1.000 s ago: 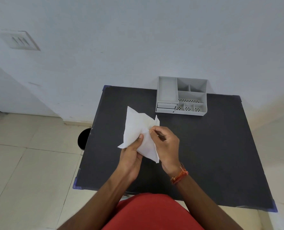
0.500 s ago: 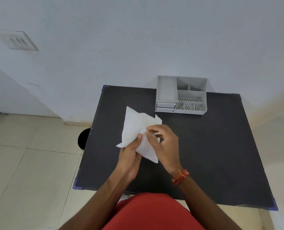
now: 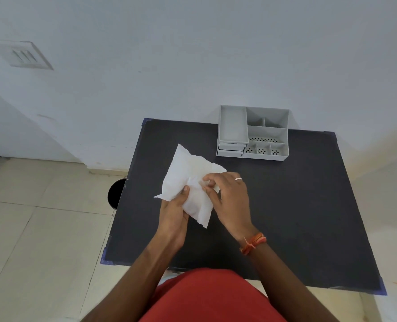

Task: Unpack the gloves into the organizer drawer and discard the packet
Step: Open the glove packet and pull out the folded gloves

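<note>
A white paper glove packet (image 3: 187, 175) is held above the black table (image 3: 285, 205). My left hand (image 3: 174, 210) grips its lower left edge with the thumb on top. My right hand (image 3: 230, 196) pinches the packet's right side near its torn top corner. The gloves inside are hidden by the paper. The grey organizer (image 3: 253, 133) stands at the table's far edge against the wall, with two small drawers (image 3: 231, 148) shut at its front left.
A dark round bin (image 3: 116, 194) sits on the tiled floor just left of the table. The white wall runs behind the organizer. A red garment covers my lap at the table's near edge.
My right hand has slid up and left along the packet's right edge, and its fingers have curled onto the paper near the top. The packet has shifted slightly.
</note>
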